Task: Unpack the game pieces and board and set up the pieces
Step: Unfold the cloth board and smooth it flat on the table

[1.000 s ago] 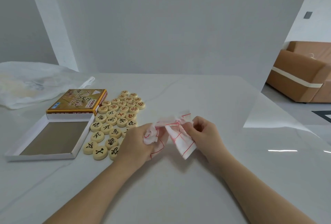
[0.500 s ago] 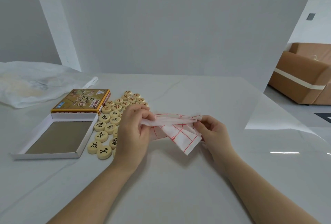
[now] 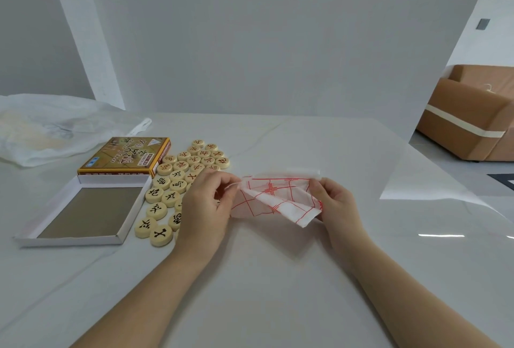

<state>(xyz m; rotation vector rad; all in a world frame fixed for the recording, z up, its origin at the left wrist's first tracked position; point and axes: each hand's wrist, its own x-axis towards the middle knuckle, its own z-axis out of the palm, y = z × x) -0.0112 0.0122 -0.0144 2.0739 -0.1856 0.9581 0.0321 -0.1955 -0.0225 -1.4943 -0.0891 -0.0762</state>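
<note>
A folded white cloth board (image 3: pixel 274 198) with red grid lines hangs just above the white table (image 3: pixel 278 278), partly spread between both hands. My left hand (image 3: pixel 207 205) pinches its left edge. My right hand (image 3: pixel 333 203) grips its right side. Several round cream game pieces (image 3: pixel 178 178) with red or black characters lie flat in a cluster left of my left hand, which hides a few of them.
An open white box tray (image 3: pixel 83 211) lies at the left, with the brown printed box lid (image 3: pixel 125 157) behind it. A crumpled plastic bag (image 3: pixel 50 127) sits at the far left. A brown sofa (image 3: pixel 470 116) stands beyond the table's right edge.
The cloth board went from a crumpled bunch to a partly unfolded sheet as my hands drew apart, the left towards the pieces and the right outwards.
</note>
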